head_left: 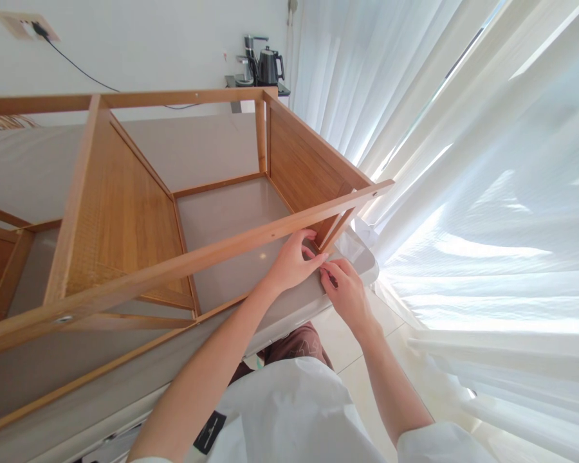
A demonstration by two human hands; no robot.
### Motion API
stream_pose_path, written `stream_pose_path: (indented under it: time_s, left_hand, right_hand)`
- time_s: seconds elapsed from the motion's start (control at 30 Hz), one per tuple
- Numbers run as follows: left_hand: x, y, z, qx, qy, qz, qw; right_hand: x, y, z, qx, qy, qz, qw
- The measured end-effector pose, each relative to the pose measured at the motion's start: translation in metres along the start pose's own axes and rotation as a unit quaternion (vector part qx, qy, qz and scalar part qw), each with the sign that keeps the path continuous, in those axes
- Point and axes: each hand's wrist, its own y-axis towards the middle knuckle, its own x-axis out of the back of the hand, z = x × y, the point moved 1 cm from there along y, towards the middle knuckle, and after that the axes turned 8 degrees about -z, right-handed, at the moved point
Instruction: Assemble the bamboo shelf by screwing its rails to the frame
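Observation:
A wooden rack frame [222, 249] with panelled dividers lies across the grey table [226, 218]. At its lower right corner, my left hand [293, 262] reaches under the front rail, fingers curled around the frame's corner with the thumb stretched toward my right hand. Close beside it, my right hand [348, 297] is closed in a pinch at the end of the lower rail. Whatever is between those fingertips is too small or hidden to make out. Screw holes and a metal fitting [64, 319] show along the front rail.
White sheer curtains [487, 193] hang close on the right. A black kettle [269, 65] stands on a surface behind the frame. A black cord [77, 67] runs from a wall socket [25, 26] behind the rack. The table's rounded edge [370, 267] is just right of my hands.

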Motion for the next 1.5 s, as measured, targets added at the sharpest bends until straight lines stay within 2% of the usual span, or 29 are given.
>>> stream_pose_path:
  time_s: [0.07, 0.3, 0.6, 0.9, 1.07, 1.37, 1.5]
  left_hand:
    - [0.002, 0.003, 0.002, 0.02, -0.03, 0.024, 0.999]
    - [0.006, 0.007, 0.003, 0.061, -0.038, 0.045, 0.996]
    - [0.004, 0.006, 0.009, 0.045, -0.059, 0.056, 0.996]
    - [0.007, 0.005, 0.003, 0.051, -0.041, 0.056, 0.996]
    - [0.007, 0.005, 0.002, 0.057, -0.04, 0.055, 0.996]
    - [0.007, 0.005, 0.003, 0.055, -0.04, 0.055, 0.996]
    - [0.007, 0.005, 0.003, 0.057, -0.034, 0.052, 0.996]
  right_hand:
    - [-0.001, -0.001, -0.001, 0.002, 0.0, -0.006, 1.0]
    - [-0.001, -0.003, 0.0, 0.025, -0.01, -0.028, 0.999]
    - [0.001, -0.001, -0.002, 0.004, -0.014, -0.056, 0.998]
    - [0.007, 0.005, 0.004, -0.12, 0.038, -0.138, 0.982]
    - [0.009, 0.006, 0.002, -0.133, 0.05, -0.144, 0.979]
    - [0.012, 0.008, -0.01, -0.167, -0.005, -0.151, 0.974]
    - [0.016, 0.009, -0.013, -0.144, -0.043, -0.117, 0.982]
